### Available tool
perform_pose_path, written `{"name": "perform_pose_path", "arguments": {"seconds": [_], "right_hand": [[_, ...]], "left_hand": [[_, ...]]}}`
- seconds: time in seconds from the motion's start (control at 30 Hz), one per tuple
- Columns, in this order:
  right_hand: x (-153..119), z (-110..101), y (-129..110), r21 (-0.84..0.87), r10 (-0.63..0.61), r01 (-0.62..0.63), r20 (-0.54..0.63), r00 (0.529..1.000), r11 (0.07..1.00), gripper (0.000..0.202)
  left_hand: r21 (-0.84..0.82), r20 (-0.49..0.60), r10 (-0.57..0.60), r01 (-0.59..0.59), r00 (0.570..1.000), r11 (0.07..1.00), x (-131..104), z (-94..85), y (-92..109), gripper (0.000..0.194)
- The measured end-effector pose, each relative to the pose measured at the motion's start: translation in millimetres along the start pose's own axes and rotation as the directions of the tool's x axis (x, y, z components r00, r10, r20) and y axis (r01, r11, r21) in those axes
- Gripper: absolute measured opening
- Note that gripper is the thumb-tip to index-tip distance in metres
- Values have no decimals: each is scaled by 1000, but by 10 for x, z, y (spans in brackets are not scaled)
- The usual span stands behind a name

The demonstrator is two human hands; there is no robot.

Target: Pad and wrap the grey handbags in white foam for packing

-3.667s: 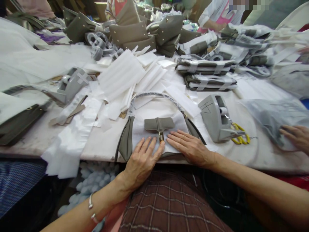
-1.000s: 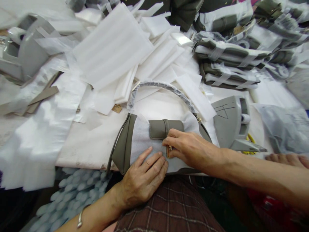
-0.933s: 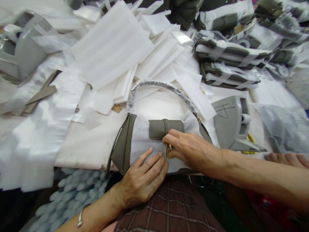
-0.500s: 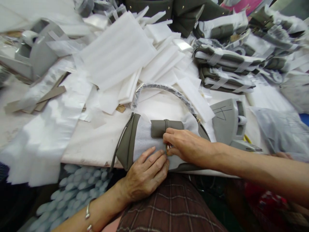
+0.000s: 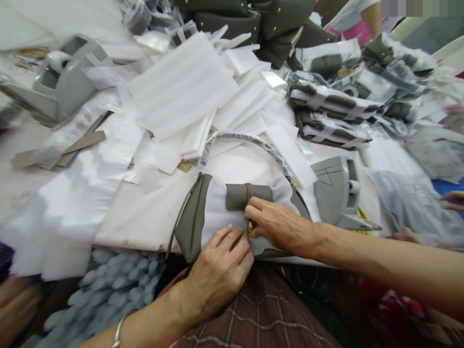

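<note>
A grey-green leather handbag [image 5: 188, 227] lies at the table's front edge, its front covered with white tissue paper [image 5: 221, 220]. Its handle [image 5: 250, 137] is wrapped in clear film and arches away from me. My right hand [image 5: 281, 224] pinches a small gold metal clasp [image 5: 250, 226] at the middle of the front, just below the leather flap [image 5: 237, 197]. Close beside it, my left hand [image 5: 223, 263] grips the bag's lower front, fingers bent and tips against the tissue; its thumb is hidden.
White foam sheets [image 5: 184, 87] are heaped behind the bag. Wrapped bags [image 5: 329, 104] are stacked at the back right. Grey tape dispensers stand at right [image 5: 335, 186] and left [image 5: 74, 79]. Another person's hand [image 5: 455, 199] shows at the right edge, a blurred one [image 5: 18, 304] at lower left.
My left fingers have bent more and drawn closer to the clasp. My right hand stays at the clasp, its fingers slightly shifted. The view has shifted a little; a blurred hand appears at lower left.
</note>
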State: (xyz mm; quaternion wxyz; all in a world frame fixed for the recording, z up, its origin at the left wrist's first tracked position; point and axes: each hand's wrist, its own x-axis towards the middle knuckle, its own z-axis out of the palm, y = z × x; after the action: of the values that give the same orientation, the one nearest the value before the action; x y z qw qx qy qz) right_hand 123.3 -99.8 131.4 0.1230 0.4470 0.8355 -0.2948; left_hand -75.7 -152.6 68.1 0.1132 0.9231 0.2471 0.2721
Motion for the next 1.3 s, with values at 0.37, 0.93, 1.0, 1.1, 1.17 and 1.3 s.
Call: {"name": "perform_pose_path", "arguments": {"seconds": [0.37, 0.93, 1.0, 1.1, 1.17, 1.3], "right_hand": [[-12, -112, 143, -102, -282, 279, -13, 959, 955, 6], [-405, 63, 128, -117, -231, 216, -137, 963, 969, 13], [-497, 151, 164, -233, -263, 228, -131, 956, 946, 17], [-514, 247, 260, -286, -242, 174, -224, 944, 942, 17], [-468, 228, 308, -223, -196, 140, -249, 948, 965, 17], [-350, -27, 249, -58, -121, 113, -151, 981, 992, 12]], "left_hand": [[91, -17, 54, -52, 998, 994, 9, -31, -18, 20], [113, 315, -69, 35, 947, 993, 199, -185, 58, 42], [82, 367, -94, 69, 925, 994, 259, -225, 49, 42], [72, 392, -131, 111, 911, 991, 314, -236, 38, 42], [86, 374, -147, 123, 916, 989, 307, -206, 42, 44], [107, 330, -165, 136, 930, 985, 241, -132, 63, 50]]}}
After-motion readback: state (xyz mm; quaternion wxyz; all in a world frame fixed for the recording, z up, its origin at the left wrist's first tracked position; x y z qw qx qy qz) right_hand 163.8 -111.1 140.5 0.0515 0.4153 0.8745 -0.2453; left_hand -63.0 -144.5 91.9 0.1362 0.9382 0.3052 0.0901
